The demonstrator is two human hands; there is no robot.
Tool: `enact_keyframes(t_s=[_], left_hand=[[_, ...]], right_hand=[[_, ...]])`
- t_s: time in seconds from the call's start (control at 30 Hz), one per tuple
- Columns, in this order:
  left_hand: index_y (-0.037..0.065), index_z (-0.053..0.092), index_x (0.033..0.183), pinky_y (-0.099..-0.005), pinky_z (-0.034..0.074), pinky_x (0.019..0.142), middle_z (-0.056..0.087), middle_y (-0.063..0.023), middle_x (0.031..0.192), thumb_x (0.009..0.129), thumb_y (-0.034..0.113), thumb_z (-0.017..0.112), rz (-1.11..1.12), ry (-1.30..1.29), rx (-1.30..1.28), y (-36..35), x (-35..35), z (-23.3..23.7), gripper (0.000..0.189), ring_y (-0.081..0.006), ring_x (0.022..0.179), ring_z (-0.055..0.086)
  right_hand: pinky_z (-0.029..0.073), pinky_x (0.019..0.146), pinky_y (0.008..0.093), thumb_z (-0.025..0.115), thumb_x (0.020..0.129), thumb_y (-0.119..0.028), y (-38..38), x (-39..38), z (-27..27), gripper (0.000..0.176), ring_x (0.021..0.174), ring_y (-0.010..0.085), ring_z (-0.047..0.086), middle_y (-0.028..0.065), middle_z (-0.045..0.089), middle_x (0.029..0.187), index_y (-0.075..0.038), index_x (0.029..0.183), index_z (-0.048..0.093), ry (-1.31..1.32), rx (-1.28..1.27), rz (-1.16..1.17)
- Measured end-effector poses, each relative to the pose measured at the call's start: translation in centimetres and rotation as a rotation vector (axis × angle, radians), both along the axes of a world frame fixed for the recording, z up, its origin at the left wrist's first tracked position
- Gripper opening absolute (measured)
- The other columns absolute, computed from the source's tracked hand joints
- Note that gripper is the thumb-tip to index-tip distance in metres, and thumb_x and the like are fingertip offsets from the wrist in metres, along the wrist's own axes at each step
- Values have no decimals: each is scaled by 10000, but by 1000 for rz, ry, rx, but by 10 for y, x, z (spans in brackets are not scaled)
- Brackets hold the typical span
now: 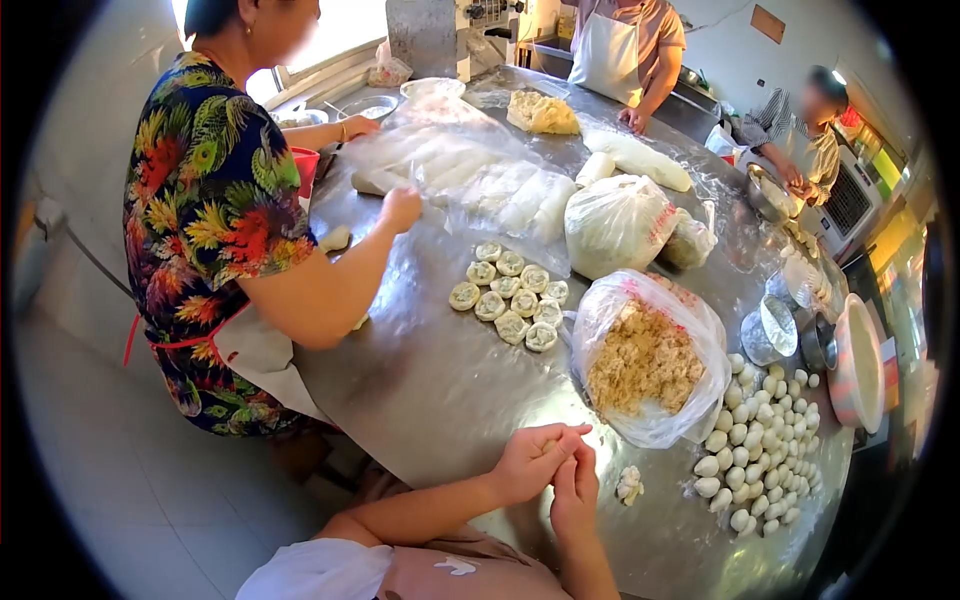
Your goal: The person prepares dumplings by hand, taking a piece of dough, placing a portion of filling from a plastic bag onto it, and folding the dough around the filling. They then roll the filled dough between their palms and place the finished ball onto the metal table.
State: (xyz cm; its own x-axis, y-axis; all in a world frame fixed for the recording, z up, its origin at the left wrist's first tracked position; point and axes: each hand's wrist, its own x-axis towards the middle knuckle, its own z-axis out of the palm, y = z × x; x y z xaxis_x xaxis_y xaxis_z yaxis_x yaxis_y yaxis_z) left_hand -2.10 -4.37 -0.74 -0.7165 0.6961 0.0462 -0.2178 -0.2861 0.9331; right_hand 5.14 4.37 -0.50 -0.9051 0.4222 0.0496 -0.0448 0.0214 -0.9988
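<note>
My left hand (pixel 532 466) and my right hand (pixel 575 492) meet above the near edge of the metal table (pixel 420 385). Their fingers are pressed together at the tips. A small pale bit shows between the left fingers, but most of it is hidden and I cannot make out what it is. Just beyond my hands stands an open plastic bag of crumbly yellowish filling (pixel 645 360). A small scrap of dough (pixel 630 486) lies to the right of my right hand. Farther right, many small white dough balls (pixel 760 440) are spread in a pile.
Several round filled pastries (pixel 510 300) sit mid-table. Behind them are plastic-covered dough (pixel 500 190), a tied white bag (pixel 615 225) and a yellow dough lump (pixel 542 112). A co-worker (pixel 215 200) reaches over the dough from the left; two others stand farther back. A metal pitcher (pixel 769 330) and basin (pixel 858 365) stand right.
</note>
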Motion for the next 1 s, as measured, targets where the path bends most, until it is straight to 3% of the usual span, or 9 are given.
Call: enact_keyframes(t_s=[0.17, 0.3, 0.4, 0.5, 0.6, 0.67, 0.77, 0.93, 1.0], left_hand=[[32, 338, 1373, -268, 463, 825, 450, -136, 1362, 943, 531, 381, -32, -129, 158, 1, -6, 26, 660, -166, 1037, 546], [49, 627, 1023, -198, 407, 420, 572, -139, 1220, 988, 293, 386, -28, -143, 24, 7, -5, 4, 344, -74, 651, 555], [15, 606, 1059, -248, 498, 668, 571, -165, 1213, 985, 461, 317, -77, -251, -71, 0, -11, 15, 537, -173, 971, 587], [50, 529, 1181, -264, 497, 568, 593, -128, 1128, 970, 532, 268, 98, -475, 222, 18, -3, 24, 588, -140, 793, 590], [34, 559, 1134, -308, 486, 786, 599, -120, 1103, 998, 392, 342, -10, 49, -17, 10, -2, -3, 441, -154, 855, 577], [11, 580, 1065, -289, 485, 748, 602, -107, 1055, 1000, 342, 367, 33, 45, -126, 13, 6, -8, 399, -139, 827, 571], [45, 524, 1127, -310, 472, 773, 583, -70, 1034, 975, 419, 388, -56, -206, -197, 6, 11, -7, 426, -151, 861, 570], [85, 464, 1223, -326, 392, 898, 506, -39, 1148, 971, 455, 373, 291, -16, -226, 11, -3, -19, 457, -156, 1086, 471], [54, 435, 1266, -331, 370, 938, 471, -56, 1221, 969, 433, 396, 476, 6, -380, -7, -36, -22, 484, -168, 1147, 430]], right_hand=[[350, 423, 226, 164, 959, -586, 8, -4, 24, 675, 482, 94, 459, 26, 534, 678, -34, 1036, 546, -231, -360, -3], [377, 491, 222, 176, 959, -583, -3, -4, 11, 652, 559, 101, 488, 39, 544, 741, -34, 1104, 496, -140, -203, 19], [399, 521, 228, 186, 967, -565, -3, -4, 13, 622, 609, 102, 506, 40, 554, 787, -40, 1131, 477, -121, -102, -5], [436, 568, 229, 206, 974, -550, 17, 5, 14, 603, 683, 93, 537, 46, 584, 820, -46, 1141, 491, -207, -415, 95], [440, 576, 227, 214, 975, -546, 2, 0, 17, 594, 690, 95, 548, 50, 592, 793, -55, 1107, 521, -256, -398, 38], [445, 579, 235, 245, 978, -533, 8, 6, 10, 553, 703, 103, 559, 39, 591, 799, -77, 1065, 546, -265, -55, 98], [424, 544, 232, 337, 979, -482, 12, 12, 6, 457, 619, 90, 523, 17, 564, 736, -89, 996, 570, -253, -319, 95], [378, 471, 238, 372, 979, -390, 108, 48, 6, 399, 522, 109, 490, 26, 534, 615, -73, 800, 535, -230, -490, -233], [440, 520, 277, 357, 963, -510, 169, 60, 16, 526, 552, 151, 539, 94, 624, 795, -58, 767, 544, -64, -709, -532]])
